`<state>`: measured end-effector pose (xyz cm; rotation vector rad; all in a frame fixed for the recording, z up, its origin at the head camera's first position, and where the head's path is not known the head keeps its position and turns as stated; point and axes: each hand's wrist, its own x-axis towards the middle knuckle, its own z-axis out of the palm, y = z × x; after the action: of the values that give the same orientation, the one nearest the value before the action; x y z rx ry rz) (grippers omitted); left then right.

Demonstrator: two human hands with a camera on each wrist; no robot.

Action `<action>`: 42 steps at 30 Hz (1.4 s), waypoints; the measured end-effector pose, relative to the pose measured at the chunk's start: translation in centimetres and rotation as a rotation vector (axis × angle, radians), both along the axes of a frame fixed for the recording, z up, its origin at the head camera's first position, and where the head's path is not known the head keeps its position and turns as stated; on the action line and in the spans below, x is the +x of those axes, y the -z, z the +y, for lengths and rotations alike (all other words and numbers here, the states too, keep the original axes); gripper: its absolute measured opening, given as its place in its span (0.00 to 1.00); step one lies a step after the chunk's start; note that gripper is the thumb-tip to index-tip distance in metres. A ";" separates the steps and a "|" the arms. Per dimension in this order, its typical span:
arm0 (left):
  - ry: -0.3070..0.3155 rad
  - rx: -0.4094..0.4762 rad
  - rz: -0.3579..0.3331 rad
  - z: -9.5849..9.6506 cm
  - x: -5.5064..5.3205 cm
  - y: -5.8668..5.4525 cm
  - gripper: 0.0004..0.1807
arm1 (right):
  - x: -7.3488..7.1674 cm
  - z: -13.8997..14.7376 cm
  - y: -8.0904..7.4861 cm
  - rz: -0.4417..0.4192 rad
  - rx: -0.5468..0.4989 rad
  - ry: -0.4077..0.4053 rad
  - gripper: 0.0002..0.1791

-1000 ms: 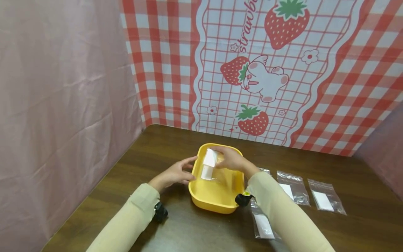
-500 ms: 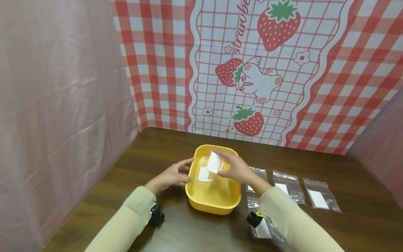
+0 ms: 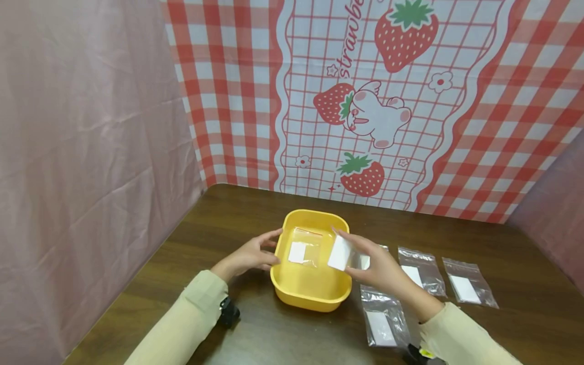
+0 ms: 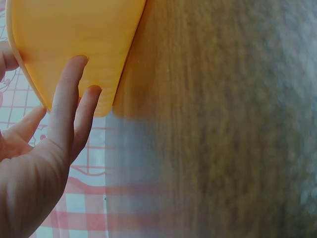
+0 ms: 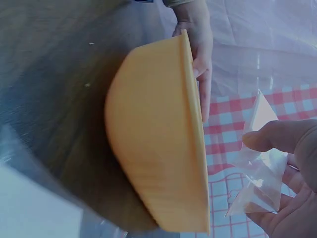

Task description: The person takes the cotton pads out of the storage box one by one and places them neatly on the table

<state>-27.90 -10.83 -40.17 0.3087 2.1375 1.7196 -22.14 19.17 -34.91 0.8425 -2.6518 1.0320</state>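
Note:
My right hand (image 3: 378,266) pinches a clear zip bag with a white card (image 3: 339,253) in it, just over the right rim of a yellow plastic basin (image 3: 310,300). In the right wrist view, the thumb presses on the creased zip bag (image 5: 262,163) from one side, with fingers behind it. Another clear zip bag with a white card (image 3: 298,252) lies flat inside the basin. At the basin's left side is my left hand (image 3: 251,254). The left wrist view has its fingers (image 4: 64,106) extended against the yellow outer wall.
Several more zip bags with white cards lie right of the basin, among them a near bag (image 3: 381,328), a middle bag (image 3: 422,271) and a far-right bag (image 3: 465,289). One is partly behind my right hand. A strawberry-print cloth (image 3: 237,126) hangs behind the wooden table (image 3: 191,253).
My right hand has lifted a zip bag from inside the basin and carried it right to the rim. The bag left in the basin is now uncovered. My left hand stays at the basin's side.

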 end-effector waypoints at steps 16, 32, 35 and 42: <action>0.007 0.000 0.002 -0.1 0.2 0.3 0.42 | 5.3 6.5 2.3 0.117 0.078 0.063 0.46; 0.009 0.009 -0.009 0.0 0.1 0.3 0.42 | 8.0 14.1 5.4 0.188 0.141 -0.044 0.48; 0.002 -0.001 -0.010 -0.1 0.1 0.2 0.42 | 7.9 15.5 5.7 0.111 0.182 -0.055 0.47; -0.005 -0.002 -0.003 -0.1 0.1 -0.1 0.42 | 6.9 18.0 6.5 -0.021 0.234 -0.137 0.43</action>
<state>-27.79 -10.90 -40.02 0.2998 2.1396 1.7197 -15.20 37.17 -41.46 1.0780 -2.8039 0.7699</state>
